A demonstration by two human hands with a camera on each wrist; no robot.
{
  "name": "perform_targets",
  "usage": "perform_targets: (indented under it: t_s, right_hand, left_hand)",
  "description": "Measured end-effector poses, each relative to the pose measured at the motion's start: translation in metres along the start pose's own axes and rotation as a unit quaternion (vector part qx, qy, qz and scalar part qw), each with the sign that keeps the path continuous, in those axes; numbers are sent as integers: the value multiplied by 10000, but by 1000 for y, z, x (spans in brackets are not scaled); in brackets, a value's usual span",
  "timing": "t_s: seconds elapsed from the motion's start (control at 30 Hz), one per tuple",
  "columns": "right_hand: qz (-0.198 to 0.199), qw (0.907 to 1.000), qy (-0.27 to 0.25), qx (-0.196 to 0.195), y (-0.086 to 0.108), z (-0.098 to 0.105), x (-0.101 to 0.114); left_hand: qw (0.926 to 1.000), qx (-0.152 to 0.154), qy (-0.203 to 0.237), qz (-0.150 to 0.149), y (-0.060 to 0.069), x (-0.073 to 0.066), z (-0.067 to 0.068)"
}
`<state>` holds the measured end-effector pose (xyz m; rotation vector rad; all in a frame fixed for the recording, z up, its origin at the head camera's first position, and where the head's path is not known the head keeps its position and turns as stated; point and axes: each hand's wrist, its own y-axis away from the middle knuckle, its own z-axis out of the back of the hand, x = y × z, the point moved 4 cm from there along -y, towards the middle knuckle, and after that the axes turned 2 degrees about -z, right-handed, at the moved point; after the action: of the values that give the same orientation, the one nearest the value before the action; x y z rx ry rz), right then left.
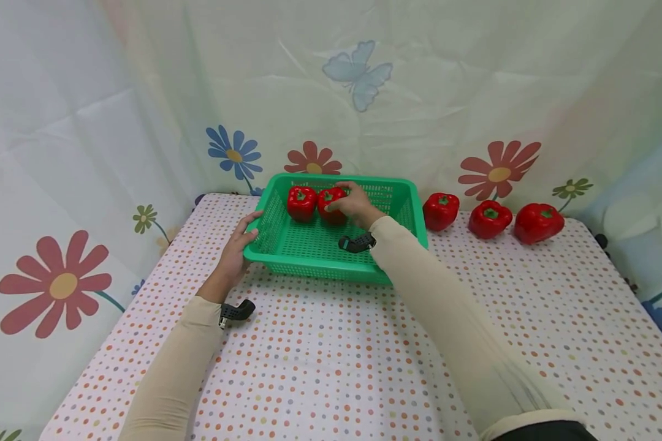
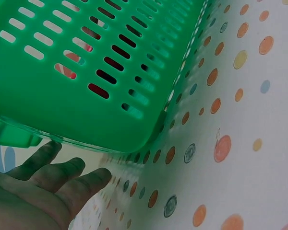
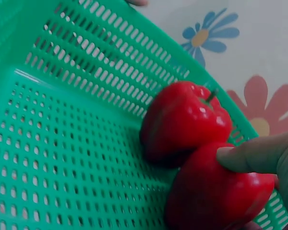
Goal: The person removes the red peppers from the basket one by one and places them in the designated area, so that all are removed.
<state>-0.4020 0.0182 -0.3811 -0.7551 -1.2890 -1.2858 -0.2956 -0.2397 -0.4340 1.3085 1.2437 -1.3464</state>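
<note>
Near the frame's middle, the right hand (image 1: 355, 202) pinches a red pepper (image 3: 209, 191) in the green basket (image 1: 314, 266). It's probably light, firm and slick; hold its fat sides. The left hand (image 1: 236, 250), fingers straight, touches the basket's left rim.

A dotted, apparently cloth-covered table (image 1: 320, 361) bears a basket (image 1: 331, 267) and three peppers (image 1: 490, 220).

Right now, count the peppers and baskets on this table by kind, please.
Green perforated plastic basket: 1
Red bell peppers: 5 (2 inside the basket, 3 outside it)
Total: 6
</note>
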Motion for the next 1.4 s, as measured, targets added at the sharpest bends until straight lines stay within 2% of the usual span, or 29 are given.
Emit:
perform_targets:
  t_s: [0.37,0.6,0.73,0.97,1.13,1.4]
  right_hand:
    - [-144,9989,445,31,-7,3,-3]
    - [-399,9963,560,520,-7,3,-7]
    - [-463,9953,524,664,-7,4,-9]
    - [-223,9983,235,475,-8,6,-5]
    - [5,9994,102,327,-2,13,2]
    - [161,9993,-15,338,24,46,15]
  left_hand:
    - [10000,-30,-11,-55,1,-2,-1]
    - [9999,-22,85,-56,3,-1,-1]
    - [9999,0,81,-77,4,-1,-1]
    - [9999,4,76,-72,3,-1,-1]
    - [10000,33,49,-69,3,-2,-2]
    - [10000,46,-26,-55,3,-2,-4]
